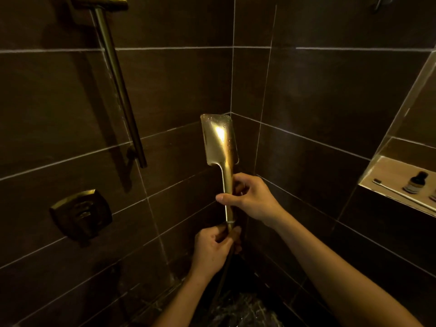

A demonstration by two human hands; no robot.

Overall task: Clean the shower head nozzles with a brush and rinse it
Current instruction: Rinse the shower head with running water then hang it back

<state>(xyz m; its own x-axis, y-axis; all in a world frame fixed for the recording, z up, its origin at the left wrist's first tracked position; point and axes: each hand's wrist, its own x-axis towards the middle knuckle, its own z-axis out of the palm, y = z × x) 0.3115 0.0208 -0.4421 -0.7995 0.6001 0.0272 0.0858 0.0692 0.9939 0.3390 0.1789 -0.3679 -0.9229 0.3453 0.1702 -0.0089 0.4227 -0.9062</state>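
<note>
Dimly lit as the stall is, much stays hard to read: the nozzle face of the shower head (219, 140) is turned away from the camera, so only its wet, gold back plate shows, with a bright glare across it. It stands upright in the corner where two walls of dark tile (318, 95) meet. The right hand (250, 197) is closed around the middle of its slim handle, thumb pointing left across the front. The left hand (213, 249) is curled shut just below, at the joint where the handle meets the hose (223, 277); the fingers hide the joint itself, and the dark hose fades into shadow as it drops toward the floor (243, 310), where only a marbled, wet-looking patch can be made out.

On the left wall a gold slide bar (118, 83) slants down, its top bracket cut off by the upper edge. Below it sits a square gold valve control (81, 214), its details lost in the gloom. To the right a lit wall niche (398, 171) is cut off by the frame edge; on its shelf lie a pale toothbrush (396, 192) and, just behind it, a small dark bottle (415, 182) with an unreadable label.
</note>
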